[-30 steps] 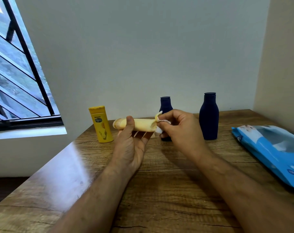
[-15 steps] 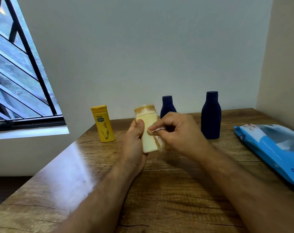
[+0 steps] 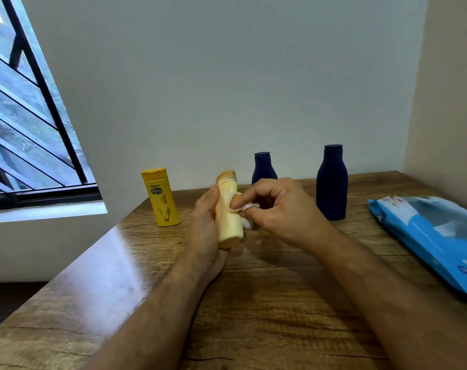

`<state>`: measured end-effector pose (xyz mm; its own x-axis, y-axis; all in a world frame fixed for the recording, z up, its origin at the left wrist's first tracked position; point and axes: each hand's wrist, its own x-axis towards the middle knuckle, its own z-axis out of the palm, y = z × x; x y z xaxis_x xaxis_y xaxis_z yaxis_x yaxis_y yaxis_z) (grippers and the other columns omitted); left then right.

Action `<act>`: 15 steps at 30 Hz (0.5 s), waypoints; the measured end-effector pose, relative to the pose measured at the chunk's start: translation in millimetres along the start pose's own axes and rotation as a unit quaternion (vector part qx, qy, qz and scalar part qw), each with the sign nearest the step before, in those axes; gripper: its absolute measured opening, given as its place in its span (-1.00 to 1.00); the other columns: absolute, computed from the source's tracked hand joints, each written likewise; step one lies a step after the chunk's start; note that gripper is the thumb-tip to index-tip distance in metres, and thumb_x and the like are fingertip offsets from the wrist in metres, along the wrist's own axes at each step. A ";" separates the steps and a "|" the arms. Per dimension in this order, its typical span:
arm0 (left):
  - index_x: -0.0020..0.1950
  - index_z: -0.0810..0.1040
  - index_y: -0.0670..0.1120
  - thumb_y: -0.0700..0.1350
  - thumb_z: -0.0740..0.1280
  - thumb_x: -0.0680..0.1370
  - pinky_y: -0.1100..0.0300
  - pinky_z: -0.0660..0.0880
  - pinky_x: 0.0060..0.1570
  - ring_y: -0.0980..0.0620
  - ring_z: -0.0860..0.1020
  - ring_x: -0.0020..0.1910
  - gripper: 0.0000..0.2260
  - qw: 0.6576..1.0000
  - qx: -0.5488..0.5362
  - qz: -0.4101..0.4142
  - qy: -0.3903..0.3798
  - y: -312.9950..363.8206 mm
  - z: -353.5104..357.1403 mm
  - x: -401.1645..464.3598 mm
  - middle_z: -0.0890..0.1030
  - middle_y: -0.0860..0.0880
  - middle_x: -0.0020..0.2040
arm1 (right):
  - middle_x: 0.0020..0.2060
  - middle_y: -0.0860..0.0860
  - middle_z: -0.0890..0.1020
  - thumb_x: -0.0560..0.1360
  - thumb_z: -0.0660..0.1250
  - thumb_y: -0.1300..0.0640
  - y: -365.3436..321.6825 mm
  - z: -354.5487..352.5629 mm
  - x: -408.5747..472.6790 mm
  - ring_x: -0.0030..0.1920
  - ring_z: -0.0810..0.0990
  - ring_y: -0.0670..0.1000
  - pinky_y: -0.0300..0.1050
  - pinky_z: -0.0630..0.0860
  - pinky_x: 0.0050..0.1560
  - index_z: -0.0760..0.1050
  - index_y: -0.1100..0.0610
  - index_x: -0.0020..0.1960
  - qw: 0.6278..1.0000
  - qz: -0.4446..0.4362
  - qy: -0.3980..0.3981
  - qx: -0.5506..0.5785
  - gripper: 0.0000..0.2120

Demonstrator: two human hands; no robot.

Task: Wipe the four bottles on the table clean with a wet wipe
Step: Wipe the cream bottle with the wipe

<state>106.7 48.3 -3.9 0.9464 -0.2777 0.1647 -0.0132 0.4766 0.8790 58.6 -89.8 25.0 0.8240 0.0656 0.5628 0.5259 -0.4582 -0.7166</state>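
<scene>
Pale yellow bottle [image 3: 228, 212] turned upright from sideways, left hand [image 3: 204, 231] gripping it, right hand [image 3: 277, 206] pinching wet wipe [image 3: 247, 209] against it

Bottles [image 3: 332, 182] behind — near table [image 3: 253, 303] bare

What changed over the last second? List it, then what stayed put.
The left hand turned the pale yellow bottle from lying sideways to upright, cap up. The right hand kept pinching the wet wipe against it. The yellow bottle, both dark blue bottles and wipes pack stayed put.
</scene>
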 end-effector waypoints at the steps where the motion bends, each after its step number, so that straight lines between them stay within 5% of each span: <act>1: 0.42 0.39 -0.19 0.21 0.32 0.51 0.19 0.48 -0.49 -0.02 0.59 -0.33 -0.37 1.000 0.015 -0.004 -0.010 0.9 -0.4 -1.6 0.65 -0.21 -0.04 | -0.18 -0.16 0.67 0.46 0.43 0.31 -0.5 -1.4 -0.1 -0.16 0.64 -0.15 -0.24 0.62 -0.18 0.70 0.02 -0.12 0.999 0.009 -0.006 0.030 -0.79; 9: 0.28 0.52 -0.22 -0.05 0.34 0.47 0.00 0.52 -0.14 -0.12 0.59 -0.18 -0.58 0.993 0.035 -0.069 -0.085 -3.1 1.8 -6.9 0.64 -0.21 -0.09 | -0.11 -0.10 0.68 0.52 0.41 0.24 9.0 -2.8 4.4 -0.14 0.66 -0.14 -0.27 0.62 -0.26 0.67 0.04 -0.07 0.985 0.037 0.155 0.067 -0.87; 12: 0.23 0.56 -0.21 -0.08 0.27 0.40 0.00 0.52 -0.14 -0.12 0.61 -0.16 -0.57 0.996 0.020 -0.045 -0.070 -4.3 -2.3 -3.2 0.64 -0.21 -0.05 | -0.07 -0.11 0.66 0.47 0.44 0.26 8.3 -5.5 3.6 -0.04 0.63 -0.12 -0.21 0.64 -0.15 0.69 0.02 -0.14 0.996 0.039 0.081 0.028 -0.85; 15: 0.17 0.61 -0.20 -0.12 0.17 0.35 -0.01 0.50 -0.03 -0.12 0.63 -0.13 -0.55 0.997 0.001 -0.015 -0.072 -2.7 -6.8 0.2 0.66 -0.20 -0.07 | -0.13 -0.21 0.59 0.44 0.43 0.25 5.0 -1.7 -0.6 -0.09 0.56 -0.19 -0.33 0.52 -0.15 0.69 -0.05 -0.19 0.989 -0.005 -0.051 -0.135 -0.80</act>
<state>109.1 52.7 -9.2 0.8900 -0.4095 0.2006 0.0142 0.4646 0.8854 60.4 -93.7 21.8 0.8433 0.1541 0.5149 0.4699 -0.6766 -0.5670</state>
